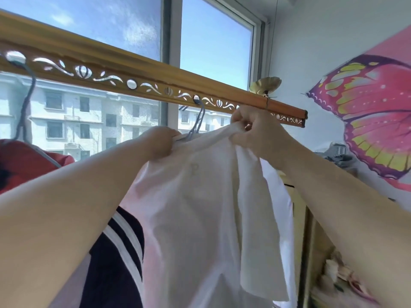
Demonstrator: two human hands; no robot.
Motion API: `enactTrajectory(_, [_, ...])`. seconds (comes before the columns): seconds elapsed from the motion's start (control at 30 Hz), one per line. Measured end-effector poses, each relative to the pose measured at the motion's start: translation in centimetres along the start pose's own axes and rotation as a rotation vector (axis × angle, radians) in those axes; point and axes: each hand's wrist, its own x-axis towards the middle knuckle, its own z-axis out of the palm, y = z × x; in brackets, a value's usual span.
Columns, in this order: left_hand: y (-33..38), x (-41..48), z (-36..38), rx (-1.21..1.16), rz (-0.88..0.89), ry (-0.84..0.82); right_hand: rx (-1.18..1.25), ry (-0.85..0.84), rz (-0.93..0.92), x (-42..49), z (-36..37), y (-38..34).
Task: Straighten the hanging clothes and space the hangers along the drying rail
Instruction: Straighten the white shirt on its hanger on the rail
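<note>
A white shirt (195,210) hangs from a blue-grey hanger hook (199,117) set in a hole of the golden drying rail (106,63). My left hand (159,141) pinches the shirt's left shoulder just left of the hook. My right hand (255,130) grips bunched white cloth at the right shoulder, under the rail's right end. A red garment (24,163) hangs at the far left from another hook (27,94). A dark garment with white stripes (117,247) hangs low behind my left forearm.
A window (213,41) with buildings outside lies behind the rail. On the right wall is a pink butterfly picture (373,112). A golden butterfly ornament (265,85) sits on the rail's right end. A cabinet with flowers (329,274) stands at the lower right.
</note>
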Motion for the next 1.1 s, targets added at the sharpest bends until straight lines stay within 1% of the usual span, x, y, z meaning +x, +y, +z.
enactTrajectory(0.03, [-0.3,0.0,-0.3,-0.015,-0.027,-0.006,0.124,-0.042,0.087,0.0,0.3,0.4])
enactTrajectory(0.07, [-0.5,0.0,-0.5,-0.038,-0.054,-0.009,0.189,-0.116,0.18,-0.4,0.7,0.8])
enactTrajectory(0.1, [-0.7,-0.1,-0.8,-0.06,-0.083,-0.01,0.2,-0.196,0.256,-0.9,1.2,1.3])
enactTrajectory(0.17, [-0.9,-0.1,-0.9,-0.075,-0.115,-0.006,0.255,-0.338,0.348,-2.0,2.0,1.9])
enactTrajectory(0.23, [-1.3,0.3,-0.4,-0.079,-0.107,0.03,0.327,-0.482,0.426,-2.9,2.3,2.0])
enactTrajectory(0.3, [-1.6,0.5,-0.1,-0.074,-0.105,0.059,0.25,-0.64,0.482,-3.5,2.4,2.1])
enactTrajectory(0.33, [-1.6,0.6,-0.1,-0.038,-0.082,0.065,0.18,-0.671,0.489,-3.6,2.4,2.2])
enactTrajectory(0.37, [-1.7,0.6,-0.1,0.01,-0.056,0.063,0.112,-0.627,0.47,-3.6,2.3,2.2])
enactTrajectory(0.4, [-1.6,0.8,-0.1,0.053,-0.035,0.061,0.047,-0.506,0.415,-3.4,2.1,2.3])
enactTrajectory(0.47, [-1.4,0.9,-0.2,0.127,-0.013,0.054,-0.057,-0.173,0.242,-2.8,1.4,2.1])
enactTrajectory(0.5, [-1.3,1.0,-0.2,0.149,-0.008,0.049,-0.066,-0.028,0.154,-2.4,1.1,2.0])
enactTrajectory(0.53, [-1.1,1.0,-0.2,0.183,-0.003,0.05,-0.028,0.075,0.085,-2.1,0.9,1.8])
enactTrajectory(0.57, [-0.9,1.0,-0.2,0.211,0.004,0.052,0.034,0.128,0.048,-1.9,0.9,1.5])
enactTrajectory(0.6, [-0.8,1.0,-0.2,0.241,0.011,0.056,0.074,0.128,0.051,-1.8,1.0,1.4])
enactTrajectory(0.63, [-0.7,1.0,-0.3,0.271,0.015,0.059,0.094,0.072,0.087,-1.9,1.1,1.4])
enactTrajectory(0.7, [-0.6,0.9,-0.5,0.34,0.035,0.048,0.15,-0.133,0.223,-2.6,1.3,1.9])
enactTrajectory(0.73, [-0.6,0.9,-0.6,0.367,0.044,0.041,0.198,-0.186,0.261,-3.1,1.2,2.0])
enactTrajectory(0.77, [-0.5,0.8,-0.6,0.385,0.055,0.031,0.241,-0.168,0.241,-3.3,1.1,2.0])
enactTrajectory(0.8, [-0.4,0.8,-0.7,0.404,0.067,0.022,0.23,-0.076,0.163,-3.2,0.7,1.9])
enactTrajectory(0.87, [-0.2,0.7,-1.0,0.45,0.082,0.008,0.052,0.181,-0.028,-2.7,-0.2,1.2])
enactTrajectory(0.9, [-0.1,0.7,-1.1,0.46,0.087,0.004,-0.02,0.211,-0.085,-2.4,-0.6,0.6])
enactTrajectory(0.93, [-0.1,0.7,-1.2,0.465,0.091,0.001,-0.051,0.11,-0.107,-2.2,-0.9,0.0])
enactTrajectory(1.0, [-0.3,0.7,-1.1,0.46,0.099,0.0,0.033,-0.316,-0.029,-2.6,-0.9,-1.1])
enactTrajectory(1.03, [-0.2,0.7,-1.0,0.457,0.101,0.0,0.09,-0.41,0.013,-2.9,-0.5,-1.1])
enactTrajectory(1.07, [-0.2,0.7,-0.8,0.45,0.11,0.004,0.132,-0.367,0.034,-3.1,-0.1,-0.7])
enactTrajectory(1.1, [-0.1,0.6,-0.6,0.445,0.121,0.012,0.151,-0.27,0.058,-3.2,0.2,-0.2])
